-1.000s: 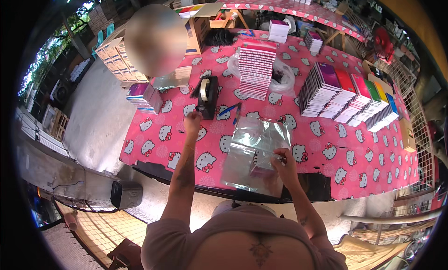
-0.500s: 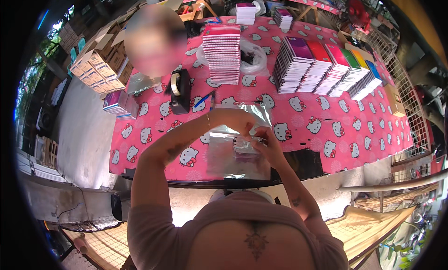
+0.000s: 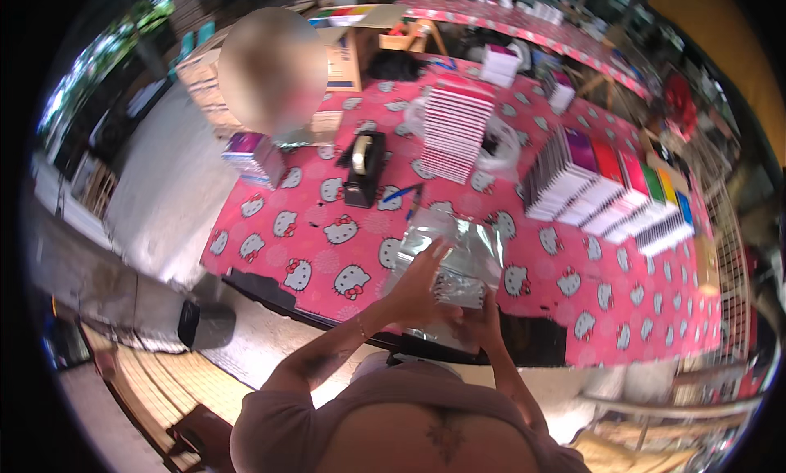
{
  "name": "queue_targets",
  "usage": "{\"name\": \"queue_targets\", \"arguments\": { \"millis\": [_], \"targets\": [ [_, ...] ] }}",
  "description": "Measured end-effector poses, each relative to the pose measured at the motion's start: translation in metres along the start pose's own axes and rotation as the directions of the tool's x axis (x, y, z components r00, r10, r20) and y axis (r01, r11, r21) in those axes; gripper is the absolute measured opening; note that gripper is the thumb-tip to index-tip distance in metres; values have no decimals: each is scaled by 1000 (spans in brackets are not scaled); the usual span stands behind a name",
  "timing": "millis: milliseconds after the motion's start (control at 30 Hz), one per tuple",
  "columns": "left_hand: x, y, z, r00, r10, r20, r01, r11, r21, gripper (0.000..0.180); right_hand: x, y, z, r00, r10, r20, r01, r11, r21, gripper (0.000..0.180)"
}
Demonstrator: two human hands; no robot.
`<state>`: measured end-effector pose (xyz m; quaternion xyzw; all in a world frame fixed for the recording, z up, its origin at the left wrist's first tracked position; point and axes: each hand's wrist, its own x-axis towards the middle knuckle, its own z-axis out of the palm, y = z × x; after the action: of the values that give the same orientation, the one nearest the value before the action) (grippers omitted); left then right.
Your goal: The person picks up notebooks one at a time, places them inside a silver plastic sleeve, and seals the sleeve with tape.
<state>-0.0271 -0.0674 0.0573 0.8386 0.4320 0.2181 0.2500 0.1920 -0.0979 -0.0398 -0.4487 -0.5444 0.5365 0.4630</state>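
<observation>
Just in front of me, a small stack of notebooks [image 3: 460, 290] lies in a clear, shiny plastic wrapper [image 3: 473, 242] near the table's front edge. My left hand [image 3: 419, 289] is against the stack's left side, fingers reaching forward along it. Gripping the near right corner is my right hand [image 3: 481, 324], its fingers partly hidden and blurred. Beyond the wrapper are a blue pen [image 3: 401, 192] and a darker slim tool beside it. A black tape dispenser [image 3: 365, 168] with a roll of tape stands farther left.
A tall stack of pink-covered notebooks [image 3: 456, 133] stands mid-table. Rows of notebooks in several colours [image 3: 602, 186] fill the right. At left are a smaller notebook stack [image 3: 252, 158], cardboard boxes [image 3: 205, 84] and a person with a blurred face. The patterned pink cloth [image 3: 327, 260] covers the table.
My hands have come nearer to me and separated to the stack's two sides; before, they were together at the plastic above it. The view has turned, shifting the table's things.
</observation>
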Motion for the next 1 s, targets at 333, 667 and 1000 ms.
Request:
{"name": "queue_targets", "arguments": {
  "millis": [333, 667, 1000],
  "targets": [
    [-56, -121, -98, 661, -509, -552, 15, 744, -668, 59, 61, -49, 42, 980, -37, 193, 34, 999, 20, 76],
    [-88, -381, -377, -215, -676, -705, 572, 497, -652, 79, 25, -29, -16, 964, 115, -239, -150, 980, -131, 30],
    [-85, -419, -381, -140, -472, -871, 801, 464, -380, 85, -16, -11, -75, 942, 56, -332, -84, 994, -71, 30]
  ]
}}
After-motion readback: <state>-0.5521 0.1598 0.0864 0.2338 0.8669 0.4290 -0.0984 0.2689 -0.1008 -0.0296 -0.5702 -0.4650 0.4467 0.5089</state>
